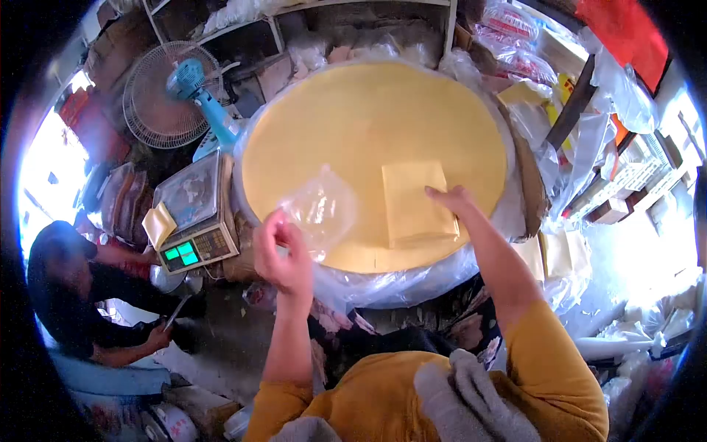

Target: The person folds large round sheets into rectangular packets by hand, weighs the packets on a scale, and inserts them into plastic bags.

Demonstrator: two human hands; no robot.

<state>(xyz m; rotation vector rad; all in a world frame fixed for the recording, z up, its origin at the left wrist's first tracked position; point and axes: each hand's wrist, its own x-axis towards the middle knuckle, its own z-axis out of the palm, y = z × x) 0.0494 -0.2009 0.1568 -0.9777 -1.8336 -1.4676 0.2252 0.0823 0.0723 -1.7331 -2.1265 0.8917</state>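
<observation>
My left hand [283, 254] is closed, with its fingertips pinching a clear plastic bag [320, 210] by the edge. The thin, see-through bag spreads out to the right of the hand, over the round yellow tabletop [368, 110]. My right hand [453, 199] grips the right side of a stack of pale yellow square sheets [414, 199]. Its thumb lies on top of the stack, while the other fingers are mostly hidden. The stack is over the near right part of the tabletop, apart from the bag.
Left of the table stands a digital scale [195, 214] with a lit green display and folded yellow sheets [158, 225] at its edge. A fan [177, 92] stands behind it. A person [74, 287] sits at the left holding a phone-like object [177, 311]. Plastic-wrapped packs [515, 44] crowd the right.
</observation>
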